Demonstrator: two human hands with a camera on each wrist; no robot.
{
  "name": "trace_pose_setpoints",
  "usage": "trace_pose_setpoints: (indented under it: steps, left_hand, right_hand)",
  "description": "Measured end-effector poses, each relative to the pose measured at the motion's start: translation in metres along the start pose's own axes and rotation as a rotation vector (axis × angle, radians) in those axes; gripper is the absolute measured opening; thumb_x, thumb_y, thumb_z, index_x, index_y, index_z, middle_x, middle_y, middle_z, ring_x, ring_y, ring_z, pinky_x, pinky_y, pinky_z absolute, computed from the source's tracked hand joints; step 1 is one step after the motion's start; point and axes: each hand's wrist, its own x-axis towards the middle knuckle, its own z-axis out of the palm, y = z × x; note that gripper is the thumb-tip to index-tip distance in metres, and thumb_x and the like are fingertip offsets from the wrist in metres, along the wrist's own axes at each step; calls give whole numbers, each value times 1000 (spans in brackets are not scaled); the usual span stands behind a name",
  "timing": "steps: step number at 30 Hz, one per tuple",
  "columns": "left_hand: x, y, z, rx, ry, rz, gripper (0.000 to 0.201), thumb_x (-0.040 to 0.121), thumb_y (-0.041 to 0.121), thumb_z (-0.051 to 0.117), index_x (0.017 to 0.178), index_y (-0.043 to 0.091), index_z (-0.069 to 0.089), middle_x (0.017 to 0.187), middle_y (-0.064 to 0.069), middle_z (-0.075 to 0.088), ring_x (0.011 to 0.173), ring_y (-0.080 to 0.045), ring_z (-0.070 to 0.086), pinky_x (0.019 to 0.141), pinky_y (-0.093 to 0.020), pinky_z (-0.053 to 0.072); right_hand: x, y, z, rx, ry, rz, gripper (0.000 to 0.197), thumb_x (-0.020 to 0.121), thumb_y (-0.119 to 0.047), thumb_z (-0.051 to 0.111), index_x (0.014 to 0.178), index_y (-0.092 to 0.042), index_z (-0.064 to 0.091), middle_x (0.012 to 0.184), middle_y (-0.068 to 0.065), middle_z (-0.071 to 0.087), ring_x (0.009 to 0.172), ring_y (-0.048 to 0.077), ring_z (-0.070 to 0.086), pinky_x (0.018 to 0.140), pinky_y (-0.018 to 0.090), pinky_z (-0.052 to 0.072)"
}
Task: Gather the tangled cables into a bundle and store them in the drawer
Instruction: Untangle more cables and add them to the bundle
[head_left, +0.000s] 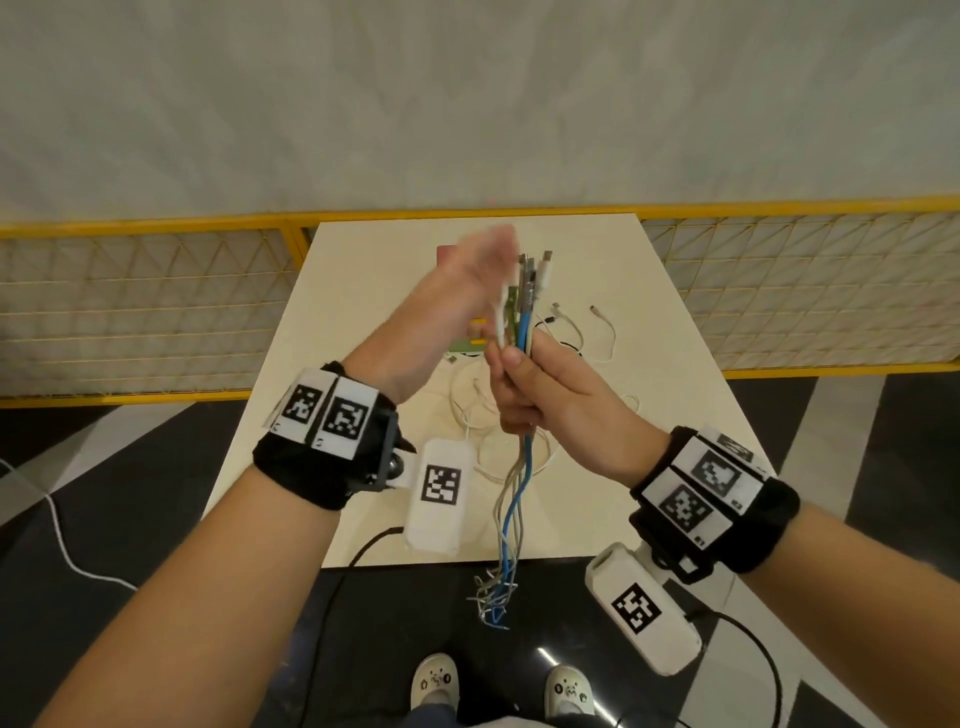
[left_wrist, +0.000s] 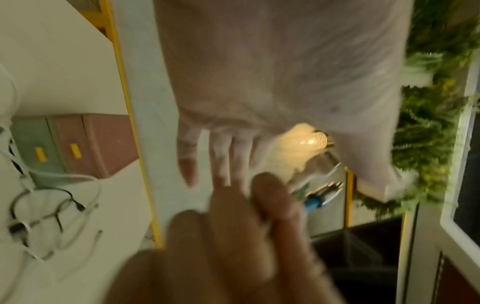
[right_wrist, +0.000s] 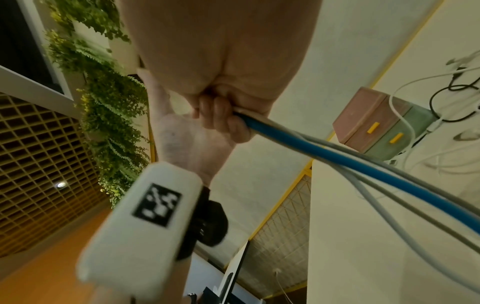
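My right hand (head_left: 524, 384) grips a bundle of cables (head_left: 523, 332), blue, grey and white, and holds it upright above the cream table (head_left: 363, 270). The plug ends (head_left: 535, 270) stick up above the fist, and the tails (head_left: 511, 509) hang past the table's near edge. In the right wrist view the curled fingers (right_wrist: 221, 117) wrap the blue cable (right_wrist: 337, 156). My left hand (head_left: 467, 280) is blurred, fingers straight (left_wrist: 221, 156), just left of the plug ends (left_wrist: 319, 195). The small drawer box (left_wrist: 75, 148), pink and green with yellow handles, stands on the table with both drawers closed (right_wrist: 369, 121).
Loose white and black cables (head_left: 571, 332) still lie on the table beside the drawer box and under my hands (head_left: 493, 441). A yellow mesh fence (head_left: 156, 296) runs behind the table. My feet (head_left: 436, 680) stand at its near edge.
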Motion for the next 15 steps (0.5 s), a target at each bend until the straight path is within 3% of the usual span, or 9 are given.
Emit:
trace_pose_setpoints:
  steps: [1, 3, 4, 6, 8, 10, 12, 13, 15]
  left_hand:
    - [-4, -2, 3, 131, -109, -3, 90, 61, 86, 55, 121, 20, 64, 112, -7, 68, 94, -19, 68, 78, -24, 54]
    - [-7, -3, 9, 260, -198, 1, 64, 83, 65, 52, 111, 11, 72, 100, -7, 75, 89, -18, 72, 72, -25, 59]
    - [-8, 0, 11, 248, -183, -11, 55, 94, 54, 45, 105, 9, 74, 90, -5, 76, 78, -17, 74, 63, -27, 60]
    - [-8, 3, 13, 227, -147, -23, 56, 103, 44, 34, 98, 7, 76, 73, -4, 75, 49, -22, 68, 42, -31, 56]
    - [-8, 5, 14, 229, -117, -2, 58, 105, 42, 32, 94, 6, 76, 70, -2, 75, 40, -23, 62, 36, -31, 52]
    - [-7, 7, 16, 170, -64, 54, 59, 106, 36, 31, 81, 1, 71, 82, -3, 77, 50, -15, 68, 41, -26, 51]
    - [-5, 9, 15, 48, 23, 132, 56, 107, 30, 31, 66, 4, 57, 72, -2, 73, 64, -14, 72, 60, -23, 54]
    - [-1, 9, 14, -35, 74, 161, 54, 107, 30, 31, 61, 9, 50, 60, 1, 65, 60, -17, 69, 64, -27, 53]
    - [2, 11, 8, -208, 109, 169, 54, 107, 32, 31, 57, 15, 39, 49, 1, 43, 47, -19, 51, 57, -31, 49]
  right_hand:
    - [2, 0, 1, 6, 10, -4, 19, 103, -11, 25, 93, -7, 41, 63, 1, 25, 51, 7, 23, 51, 27, 21]
    - [7, 1, 1, 24, 20, 2, 20, 101, -8, 27, 86, -8, 41, 58, -4, 30, 50, 6, 28, 50, 22, 25]
    - [8, 1, 0, 18, 16, -10, 21, 101, -8, 29, 85, -6, 42, 57, -5, 36, 50, 7, 34, 50, 22, 30]
    - [11, 2, -4, -49, -1, -55, 25, 99, -11, 30, 95, 8, 47, 63, 2, 47, 57, 14, 49, 58, 26, 45]
    - [12, 3, -10, -125, -39, -87, 32, 99, -11, 29, 106, 15, 46, 68, 8, 52, 65, 21, 59, 70, 33, 52]
    - [10, 4, -12, -187, -85, -74, 29, 100, -14, 26, 96, 3, 49, 67, 8, 50, 71, 21, 64, 74, 33, 52]
    - [4, 14, -14, -313, -121, -42, 27, 101, -16, 24, 90, -3, 45, 67, 6, 47, 73, 15, 65, 72, 34, 50]
    - [0, 21, -15, -407, -138, -18, 27, 102, -16, 24, 89, -2, 44, 69, 4, 47, 74, 8, 64, 73, 36, 49]
    - [-5, 36, -20, -571, -188, 52, 24, 103, -17, 28, 90, -4, 43, 74, 2, 51, 74, 1, 62, 74, 32, 49]
